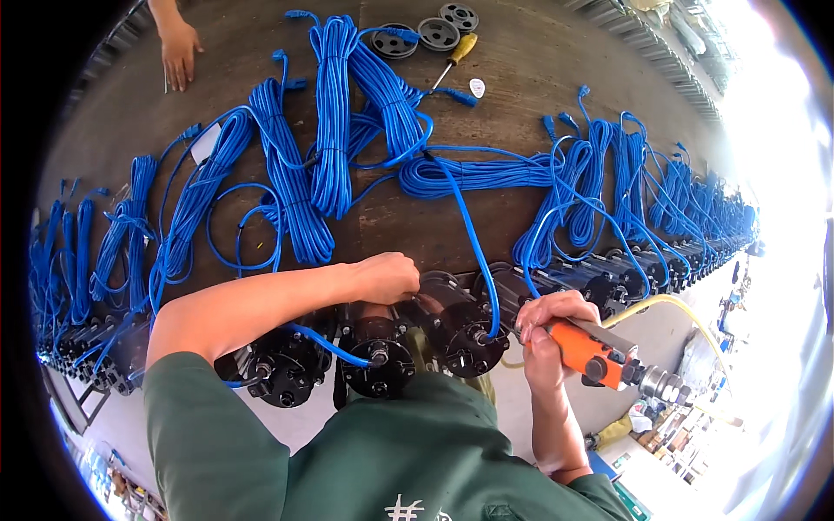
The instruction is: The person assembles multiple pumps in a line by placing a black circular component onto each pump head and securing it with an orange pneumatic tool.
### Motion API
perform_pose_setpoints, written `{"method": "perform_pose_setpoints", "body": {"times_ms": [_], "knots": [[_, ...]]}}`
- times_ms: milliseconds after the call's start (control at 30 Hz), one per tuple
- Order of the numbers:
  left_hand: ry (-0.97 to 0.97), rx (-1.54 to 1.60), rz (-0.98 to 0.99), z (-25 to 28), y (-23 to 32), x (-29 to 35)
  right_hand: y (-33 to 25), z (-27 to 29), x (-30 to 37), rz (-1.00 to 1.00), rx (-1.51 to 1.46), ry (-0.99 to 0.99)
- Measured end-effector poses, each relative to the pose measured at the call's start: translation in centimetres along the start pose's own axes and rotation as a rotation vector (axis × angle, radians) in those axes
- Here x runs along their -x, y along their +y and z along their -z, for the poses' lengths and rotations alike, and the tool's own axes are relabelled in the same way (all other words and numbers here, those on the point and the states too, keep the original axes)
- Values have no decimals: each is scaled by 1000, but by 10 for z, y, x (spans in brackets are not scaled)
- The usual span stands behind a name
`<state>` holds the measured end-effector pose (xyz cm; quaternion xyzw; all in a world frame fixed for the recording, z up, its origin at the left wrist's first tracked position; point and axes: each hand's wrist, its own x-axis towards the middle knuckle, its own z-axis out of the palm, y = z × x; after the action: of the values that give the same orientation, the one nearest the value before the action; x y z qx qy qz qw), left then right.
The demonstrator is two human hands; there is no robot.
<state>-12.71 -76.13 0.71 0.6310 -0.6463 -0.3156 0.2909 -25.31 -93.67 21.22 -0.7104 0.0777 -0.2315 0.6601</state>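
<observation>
**Orange tool (587,351) in the right hand (556,334), left hand (387,278) among black cylinders**

Right fingers wrapped around the tool's body, thumb on the near side; we see the metal nose (662,385) sticking out well clear of them, toward the right. Left fingers curled into a fist; we cannot tell whether they grip anything. The fist sits at the far end of two black cylinders, the nearer one (378,360) and its right neighbour (469,334); contact unclear to us. Beside the right hand, a yellow hose (673,300) arcs outward. A blue cable (469,230) runs from the right neighbour up to the bundles. Farther out on the brown table (252,52) we note a yellow-handled screwdriver (464,49), dark wheels (438,35) and, far left, another person's hand (180,54).
</observation>
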Motion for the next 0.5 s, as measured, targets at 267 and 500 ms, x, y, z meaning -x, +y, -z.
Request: {"method": "perform_pose_setpoints", "body": {"times_ms": [267, 500], "knots": [[132, 9, -111, -5, -2, 2, -15, 9, 1, 107, 213, -133], [169, 50, -77, -5, -5, 5, -71, -24, 8, 74, -231, -168]]}}
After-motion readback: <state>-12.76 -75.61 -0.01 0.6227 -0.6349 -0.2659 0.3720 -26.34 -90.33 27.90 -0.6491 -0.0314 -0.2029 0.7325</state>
